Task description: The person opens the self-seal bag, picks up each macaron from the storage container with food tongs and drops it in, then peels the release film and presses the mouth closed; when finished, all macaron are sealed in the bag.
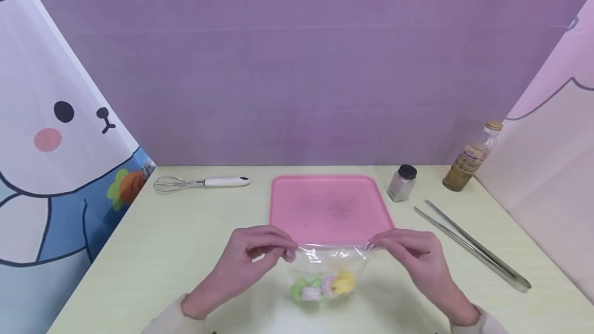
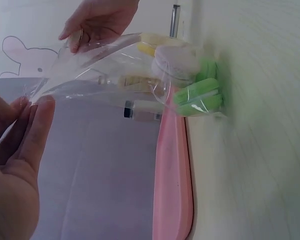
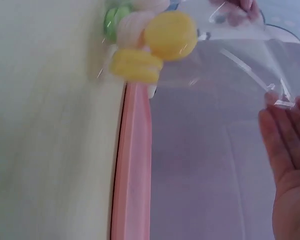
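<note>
A clear plastic bag (image 1: 320, 262) hangs between my two hands over the near part of the table. At its upper left corner, my left hand (image 1: 252, 254) pinches the edge between thumb and fingers. The opposite upper corner is pinched by my right hand (image 1: 417, 256). Several macarons lie at the bottom of the bag: green ones (image 2: 197, 97), pale lilac ones (image 2: 175, 62) and yellow ones (image 3: 170, 35). In the left wrist view the bag's bottom is close over the table.
Just beyond the bag lies a pink tray (image 1: 325, 205) with dark specks on it. A whisk (image 1: 204, 183) is at the back left. To the right are a black-capped jar (image 1: 401, 184), metal tongs (image 1: 473, 246) and a corked bottle (image 1: 468, 161). A purple backdrop (image 1: 297, 76) closes off the back.
</note>
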{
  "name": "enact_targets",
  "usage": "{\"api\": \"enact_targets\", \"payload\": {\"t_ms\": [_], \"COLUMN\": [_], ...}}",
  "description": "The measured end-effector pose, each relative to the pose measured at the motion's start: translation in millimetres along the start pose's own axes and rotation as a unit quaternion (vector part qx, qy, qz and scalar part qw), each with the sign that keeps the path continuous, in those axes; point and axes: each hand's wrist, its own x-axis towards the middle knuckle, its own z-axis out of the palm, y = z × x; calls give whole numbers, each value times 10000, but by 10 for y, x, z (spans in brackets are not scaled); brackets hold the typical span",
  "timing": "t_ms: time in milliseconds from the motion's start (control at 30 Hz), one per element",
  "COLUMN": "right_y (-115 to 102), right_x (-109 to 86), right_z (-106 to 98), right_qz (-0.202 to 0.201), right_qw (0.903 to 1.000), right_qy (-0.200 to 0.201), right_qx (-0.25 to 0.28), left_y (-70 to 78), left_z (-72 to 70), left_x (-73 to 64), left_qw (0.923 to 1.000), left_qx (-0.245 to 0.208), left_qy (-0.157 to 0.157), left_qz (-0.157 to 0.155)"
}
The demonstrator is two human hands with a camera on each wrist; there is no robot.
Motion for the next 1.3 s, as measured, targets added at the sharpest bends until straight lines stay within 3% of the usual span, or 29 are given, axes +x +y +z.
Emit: {"api": "enact_targets", "payload": {"t_ms": [133,233,433,533,667,833,967,1200,1300], "right_y": [-58,-121,-230,-255,-263,-257,-240,-133,-72], "right_x": [11,27,60,63,59,55,48,6,-20], "right_z": [56,90,134,148,158,161,162,164,176], "right_qz": [598,1103,2254,2510,2625,2621,2335,1042,335], "right_qw": [9978,9930,9680,9593,9547,9539,9602,9844,9847], "right_qy": [275,403,618,712,801,854,850,763,787], "right_qx": [54,-121,-920,-1078,-1152,-1188,-1277,-1198,-1520], "left_y": [26,38,73,85,107,136,149,127,112], "left_z": [40,86,137,140,141,138,130,124,125], "left_x": [14,17,26,30,38,40,45,67,73], "left_qw": [9997,9985,9948,9947,9946,9938,9934,9913,9896], "left_qx": [82,157,276,332,345,379,477,1027,1207], "left_qy": [206,508,834,834,829,788,719,714,769], "left_qz": [49,-128,-520,-498,-513,-690,-753,-410,-171]}}
